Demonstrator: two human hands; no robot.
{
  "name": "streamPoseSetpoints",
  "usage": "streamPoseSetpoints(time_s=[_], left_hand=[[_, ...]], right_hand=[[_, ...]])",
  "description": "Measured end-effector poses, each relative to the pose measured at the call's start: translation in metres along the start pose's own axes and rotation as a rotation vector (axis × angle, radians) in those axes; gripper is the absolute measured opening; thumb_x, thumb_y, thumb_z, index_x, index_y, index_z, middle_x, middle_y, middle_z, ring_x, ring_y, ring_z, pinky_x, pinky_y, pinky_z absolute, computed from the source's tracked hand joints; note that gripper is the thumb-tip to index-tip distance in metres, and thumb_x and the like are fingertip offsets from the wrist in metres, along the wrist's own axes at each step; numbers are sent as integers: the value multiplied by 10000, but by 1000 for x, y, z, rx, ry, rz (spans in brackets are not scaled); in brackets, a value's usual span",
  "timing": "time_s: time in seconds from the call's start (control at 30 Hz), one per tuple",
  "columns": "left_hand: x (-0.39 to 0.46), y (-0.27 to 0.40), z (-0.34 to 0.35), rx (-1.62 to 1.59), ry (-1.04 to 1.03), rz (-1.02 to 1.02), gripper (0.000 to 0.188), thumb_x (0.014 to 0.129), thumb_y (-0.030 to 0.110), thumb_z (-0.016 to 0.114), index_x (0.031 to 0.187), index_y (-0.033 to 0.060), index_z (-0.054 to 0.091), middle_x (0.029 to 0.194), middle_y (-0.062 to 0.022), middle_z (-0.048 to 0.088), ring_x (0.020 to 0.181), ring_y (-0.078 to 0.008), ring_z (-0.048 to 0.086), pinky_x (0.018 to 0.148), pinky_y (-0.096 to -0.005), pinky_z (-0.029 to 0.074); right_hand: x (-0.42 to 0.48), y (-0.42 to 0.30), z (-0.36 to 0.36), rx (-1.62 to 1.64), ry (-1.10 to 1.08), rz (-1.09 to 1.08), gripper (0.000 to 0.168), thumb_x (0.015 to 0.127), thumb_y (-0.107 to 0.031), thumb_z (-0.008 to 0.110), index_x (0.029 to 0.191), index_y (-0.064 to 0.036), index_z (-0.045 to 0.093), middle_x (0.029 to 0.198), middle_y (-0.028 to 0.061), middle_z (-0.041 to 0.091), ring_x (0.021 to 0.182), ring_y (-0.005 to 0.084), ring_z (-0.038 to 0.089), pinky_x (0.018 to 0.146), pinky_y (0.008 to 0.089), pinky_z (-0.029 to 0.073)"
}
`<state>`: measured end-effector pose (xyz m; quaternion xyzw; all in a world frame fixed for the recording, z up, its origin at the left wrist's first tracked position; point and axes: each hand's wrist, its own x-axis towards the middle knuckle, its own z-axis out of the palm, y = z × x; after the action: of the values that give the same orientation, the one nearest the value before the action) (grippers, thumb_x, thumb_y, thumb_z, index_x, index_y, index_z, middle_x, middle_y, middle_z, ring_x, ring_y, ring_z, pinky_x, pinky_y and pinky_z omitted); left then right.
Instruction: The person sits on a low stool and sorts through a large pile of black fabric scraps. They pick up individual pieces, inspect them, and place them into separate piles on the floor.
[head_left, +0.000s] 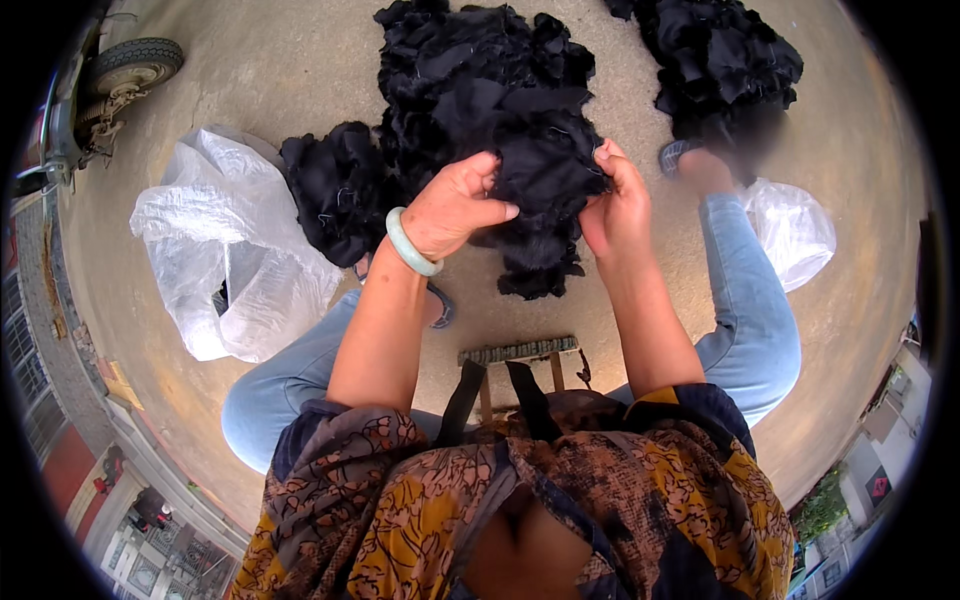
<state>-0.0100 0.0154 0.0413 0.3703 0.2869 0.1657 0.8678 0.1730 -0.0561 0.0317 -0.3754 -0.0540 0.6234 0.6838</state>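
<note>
A black cloth piece (546, 161), with a few pale loose threads, is stretched between my hands above the ground. My left hand (456, 204), with a pale green bangle at its wrist, grips the left side, its thumb lying over the cloth. At the right edge, the fingers and thumb of my right hand (621, 196) pinch the fabric. More black, fuzzy-looking material (536, 259) hangs or lies below it; I cannot tell whether it is joined. Just beyond my hands spreads a large heap of black cloth pieces (465, 67).
A smaller black pile (341, 187) sits by my left foot, another heap (724, 64) beyond my right foot. White plastic bags lie at left (225, 247) and right (791, 232). Between my legs is a small stool (517, 350). A vehicle wheel (135, 64) stands at far left.
</note>
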Motion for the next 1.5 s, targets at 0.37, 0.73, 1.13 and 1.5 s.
streamPoseSetpoints(time_s=[0.37, 0.73, 1.13, 1.5], left_hand=[[-4, 10, -1, 70, 110, 123, 336, 764, -114, 540, 1091, -45, 568, 1077, -79, 620, 984, -144, 587, 889, -282, 455], [-100, 30, -213, 1533, 1032, -115, 372, 764, 54, 466, 1108, 17, 602, 1072, -229, 595, 1020, -364, 563, 884, -385, 444], [-112, 2, -206, 1561, 1049, -940, 342, 808, 143, 533, 1118, 8, 484, 1102, -227, 586, 994, -338, 583, 855, -409, 476], [-92, -15, -188, 463, 1180, -514, 751, 763, 285, 619, 1379, 155, 210, 1274, -198, 409, 1056, -401, 482, 796, -536, 438]], right_hand=[[-9, -1, 22, -137, -126, -2, 257, 854, -104, 424, 1055, 35, 505, 1031, 116, 598, 940, 187, 591, 869, 325, 461], [7, 33, -16, -506, 127, 78, 160, 888, -48, 465, 999, -22, 577, 869, 52, 603, 683, 87, 521, 637, 225, 444], [15, 55, -67, -1345, 42, -128, 341, 779, -23, 592, 1111, -92, 551, 943, 93, 582, 767, 201, 587, 719, 288, 484], [31, 75, -62, -1282, 47, -352, 128, 817, -53, 540, 944, -43, 554, 845, 183, 607, 786, 335, 603, 716, 372, 491]])
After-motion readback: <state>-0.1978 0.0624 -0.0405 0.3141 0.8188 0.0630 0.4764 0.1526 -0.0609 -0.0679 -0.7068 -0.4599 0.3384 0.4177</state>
